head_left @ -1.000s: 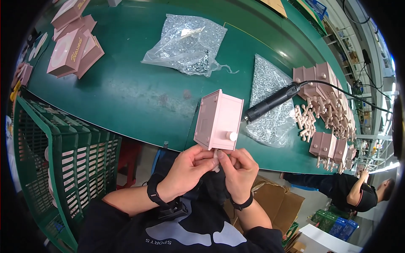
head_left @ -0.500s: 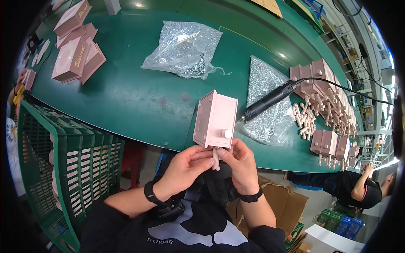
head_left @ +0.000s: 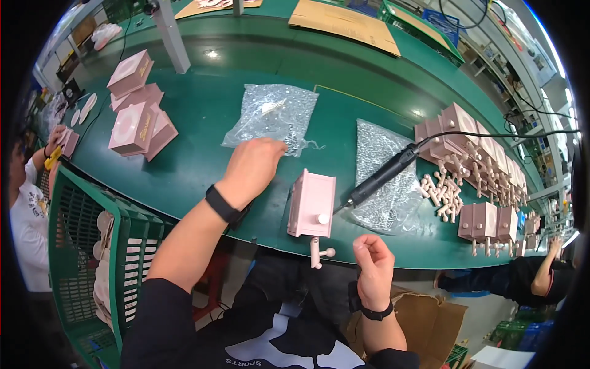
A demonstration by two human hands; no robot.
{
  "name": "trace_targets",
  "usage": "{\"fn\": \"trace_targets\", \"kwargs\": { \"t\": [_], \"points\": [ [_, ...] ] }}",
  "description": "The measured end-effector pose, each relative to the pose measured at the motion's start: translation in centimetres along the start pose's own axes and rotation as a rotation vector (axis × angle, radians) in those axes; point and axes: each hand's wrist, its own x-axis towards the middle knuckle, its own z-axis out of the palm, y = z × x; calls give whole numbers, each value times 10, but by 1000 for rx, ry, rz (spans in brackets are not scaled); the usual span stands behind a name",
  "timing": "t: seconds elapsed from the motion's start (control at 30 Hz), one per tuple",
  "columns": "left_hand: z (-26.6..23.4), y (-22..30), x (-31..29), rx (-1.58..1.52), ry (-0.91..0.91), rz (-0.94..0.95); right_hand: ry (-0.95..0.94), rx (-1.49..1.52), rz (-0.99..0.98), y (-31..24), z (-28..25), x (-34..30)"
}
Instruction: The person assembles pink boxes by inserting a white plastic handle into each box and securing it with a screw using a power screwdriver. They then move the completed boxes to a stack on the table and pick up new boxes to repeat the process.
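Note:
A pink box (head_left: pixel 312 206) with a round knob stands near the table's front edge. From its near side hangs a pink crank-like handle (head_left: pixel 316 252) with a ball end; neither hand touches it. My left hand (head_left: pixel 253 165) reaches past the box to the clear bag of small shiny metal parts (head_left: pixel 270 114). Its fingers are bent together at the bag's near side, their tips hidden. My right hand (head_left: pixel 375 270) hovers by the table edge, right of the handle, thumb and fingers curled together; anything inside them is too small to make out.
A black electric screwdriver (head_left: pixel 387 173) lies on a bag of screws (head_left: pixel 384 209). Pink handles (head_left: pixel 442 195) and pink boxes (head_left: pixel 488 222) crowd the right. More boxes (head_left: pixel 132 129) are stacked at the left, above a green crate (head_left: pixel 117 258). Other people are at both sides.
Both hands have let go of the crank-like handle under the box. My left hand has moved forward to the metal-parts bag; my right has drawn to the right. The view has shifted.

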Motion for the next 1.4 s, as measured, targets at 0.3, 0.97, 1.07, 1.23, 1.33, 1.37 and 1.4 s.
{"fn": "trace_targets", "kwargs": {
  "t": [0.3,0.97,1.07,1.23,1.33,1.37,1.4],
  "points": [
    [31,-15,25,385,-78,-67,228,-496,-373,-23,-51,75],
    [-45,63,-79,-840,187,-721,137,-263,-621,-106,-13,116],
    [-37,77,-121,-1012,63,-830,12,-262,-791,-97,6,97],
    [-1,98,-149,-1348,-195,-974,-191,-1,-759,-69,10,103],
    [13,105,-152,-1430,-220,-1033,-190,107,-623,-61,14,104],
    [16,107,-153,-1444,-205,-1061,-133,96,-616,-54,17,105],
    [20,109,-152,-1458,-190,-1090,-75,85,-609,-47,19,107]
  ]
}}
